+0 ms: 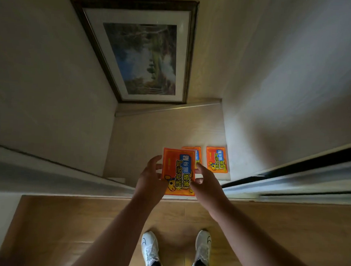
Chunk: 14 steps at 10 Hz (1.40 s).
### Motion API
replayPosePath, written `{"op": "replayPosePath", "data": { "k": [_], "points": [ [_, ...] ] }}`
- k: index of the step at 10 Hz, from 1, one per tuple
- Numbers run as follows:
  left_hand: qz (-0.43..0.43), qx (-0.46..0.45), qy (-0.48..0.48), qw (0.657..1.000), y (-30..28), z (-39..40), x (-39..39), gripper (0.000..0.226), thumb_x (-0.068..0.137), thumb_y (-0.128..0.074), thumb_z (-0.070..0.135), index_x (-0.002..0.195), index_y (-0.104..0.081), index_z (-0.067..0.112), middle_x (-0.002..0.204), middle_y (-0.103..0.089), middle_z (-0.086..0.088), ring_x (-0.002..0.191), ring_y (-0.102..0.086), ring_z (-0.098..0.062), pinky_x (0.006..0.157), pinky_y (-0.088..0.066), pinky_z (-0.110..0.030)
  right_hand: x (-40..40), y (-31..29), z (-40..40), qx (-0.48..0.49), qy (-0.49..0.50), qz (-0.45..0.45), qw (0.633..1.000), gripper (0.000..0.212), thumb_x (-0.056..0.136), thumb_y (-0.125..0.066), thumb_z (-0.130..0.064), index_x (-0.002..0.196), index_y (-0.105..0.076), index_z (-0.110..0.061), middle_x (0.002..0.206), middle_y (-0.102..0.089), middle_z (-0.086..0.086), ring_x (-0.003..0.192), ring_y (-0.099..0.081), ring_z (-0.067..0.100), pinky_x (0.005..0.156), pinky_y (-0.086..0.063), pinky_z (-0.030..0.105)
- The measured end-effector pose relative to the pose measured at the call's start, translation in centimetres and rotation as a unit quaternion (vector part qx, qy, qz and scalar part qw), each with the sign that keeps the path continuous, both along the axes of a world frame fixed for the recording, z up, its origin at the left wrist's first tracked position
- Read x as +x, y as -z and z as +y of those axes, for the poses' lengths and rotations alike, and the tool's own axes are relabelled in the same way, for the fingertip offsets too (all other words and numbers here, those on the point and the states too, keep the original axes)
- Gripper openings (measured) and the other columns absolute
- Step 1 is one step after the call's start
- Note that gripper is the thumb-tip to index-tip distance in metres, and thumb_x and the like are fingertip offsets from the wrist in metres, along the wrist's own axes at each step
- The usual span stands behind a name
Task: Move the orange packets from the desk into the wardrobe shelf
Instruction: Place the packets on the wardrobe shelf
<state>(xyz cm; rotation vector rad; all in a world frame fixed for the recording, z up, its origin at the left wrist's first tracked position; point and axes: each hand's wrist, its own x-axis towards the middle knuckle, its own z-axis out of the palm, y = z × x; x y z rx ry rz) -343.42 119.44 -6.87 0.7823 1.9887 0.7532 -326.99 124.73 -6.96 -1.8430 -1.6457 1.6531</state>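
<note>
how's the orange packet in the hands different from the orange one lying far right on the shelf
The orange packet in the hands is gripped at its edges by the left hand and right hand; the far-right orange packet lies flat and untouched on the pale wardrobe shelf. The held one looks bigger, being nearer the camera. Both share the same print.

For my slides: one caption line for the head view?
Both hands, left hand and right hand, hold an orange packet over the wardrobe shelf.

Both bare forearms reach forward and angle in toward each other, hands meeting at the orange packet [178, 172]. Left hand [150, 176] grips its left edge, fingers curled around it. Right hand [205, 180] pinches the right edge, thumb on the front, fingers loosely bent.
</note>
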Motion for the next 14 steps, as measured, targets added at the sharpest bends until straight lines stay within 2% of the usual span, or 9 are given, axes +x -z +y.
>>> {"op": "replayPosePath", "data": {
  "k": [2,3,4,7,8,9,12,13,14],
  "points": [
    [0.009,-0.032,-0.049,0.998,5.6,2.4,-0.5,0.074,0.084,-0.067,0.006,0.15,-0.038,0.026,0.121,-0.065,0.004,0.092,-0.069,-0.014,0.072,-0.063,-0.035,-1.8,5.3,2.1,-0.009,-0.01,0.011,1.0,0.067,0.098,-0.055,-0.002,0.158,-0.037,-0.024,0.153,-0.052,-0.001,0.109,-0.06,0.009,0.08,-0.058,0.026],
    [0.019,-0.038,-0.056,0.998,8.0,3.4,-0.5,0.062,0.088,-0.062,-0.002,0.143,-0.047,0.022,0.105,-0.065,0.012,0.079,-0.061,0.0,0.049,-0.044,-0.008,-2.8,8.1,3.0,-0.018,-0.024,0.014,0.999,0.066,0.097,-0.052,0.001,0.158,-0.04,-0.022,0.156,-0.052,-0.001,0.109,-0.059,0.008,0.069,-0.051,0.016],
    [0.031,-0.042,-0.088,0.995,11.0,4.6,-0.9,0.071,0.084,-0.059,-0.006,0.148,-0.043,0.021,0.129,-0.064,-0.001,0.093,-0.057,-0.01,0.054,-0.036,-0.008,-3.9,10.7,4.3,-0.016,-0.03,0.012,0.999,0.063,0.098,-0.049,0.002,0.157,-0.043,-0.02,0.154,-0.052,0.0,0.103,-0.059,0.01,0.066,-0.052,0.018],
    [0.031,-0.018,-0.147,0.988,21.4,8.0,-3.1,0.071,0.078,-0.052,-0.018,0.145,-0.046,0.006,0.124,-0.064,-0.014,0.104,-0.064,-0.025,0.083,-0.056,-0.035,-7.5,19.8,7.6,-0.018,-0.09,-0.011,0.996,0.062,0.093,-0.044,0.009,0.144,-0.059,-0.023,0.109,-0.068,-0.003,0.067,-0.059,0.007,0.051,-0.042,0.02],
    [0.062,-0.005,-0.144,0.988,24.2,8.8,-3.5,0.057,0.078,-0.054,-0.016,0.132,-0.057,0.005,0.105,-0.066,-0.005,0.097,-0.067,-0.024,0.076,-0.051,-0.029,-8.2,22.5,8.4,-0.019,-0.097,-0.022,0.995,0.061,0.094,-0.046,0.007,0.147,-0.056,-0.021,0.121,-0.067,-0.002,0.078,-0.064,0.016,0.058,-0.048,0.027],
    [0.083,0.0,-0.135,0.987,27.4,9.4,-3.8,0.056,0.078,-0.056,-0.012,0.13,-0.059,0.006,0.114,-0.071,-0.011,0.1,-0.066,-0.023,0.081,-0.052,-0.031,-8.6,25.2,8.9,-0.002,-0.12,-0.026,0.992,0.061,0.091,-0.047,0.004,0.14,-0.063,-0.027,0.121,-0.072,0.003,0.078,-0.065,0.018,0.055,-0.046,0.025],
    [0.174,-0.138,-0.056,0.974,28.3,9.1,-3.4,0.081,0.085,-0.063,0.012,0.157,-0.028,0.021,0.15,-0.05,-0.009,0.136,-0.049,-0.035,0.106,-0.042,-0.048,-7.6,26.7,9.8,0.003,-0.164,-0.082,0.983,0.061,0.095,-0.051,-0.005,0.155,-0.048,-0.02,0.158,-0.05,0.009,0.132,-0.06,0.031,0.101,-0.049,0.032],
    [0.202,-0.118,-0.016,0.972,25.8,8.5,-3.2,0.069,0.082,-0.062,0.015,0.148,-0.043,0.023,0.145,-0.051,-0.006,0.131,-0.053,-0.033,0.101,-0.045,-0.047,-5.9,23.9,10.2,0.023,-0.154,-0.1,0.983,0.061,0.096,-0.055,-0.012,0.155,-0.046,-0.019,0.161,-0.047,0.008,0.141,-0.052,0.026,0.115,-0.042,0.034],
    [0.233,-0.133,0.041,0.962,20.7,8.3,-2.9,0.054,0.083,-0.06,0.025,0.136,-0.056,0.029,0.136,-0.057,-0.003,0.123,-0.057,-0.032,0.099,-0.044,-0.046,-4.2,19.2,10.6,0.056,-0.145,-0.112,0.981,0.061,0.095,-0.057,-0.018,0.155,-0.047,-0.022,0.158,-0.052,0.006,0.137,-0.056,0.025,0.108,-0.046,0.03]
  ]
}}
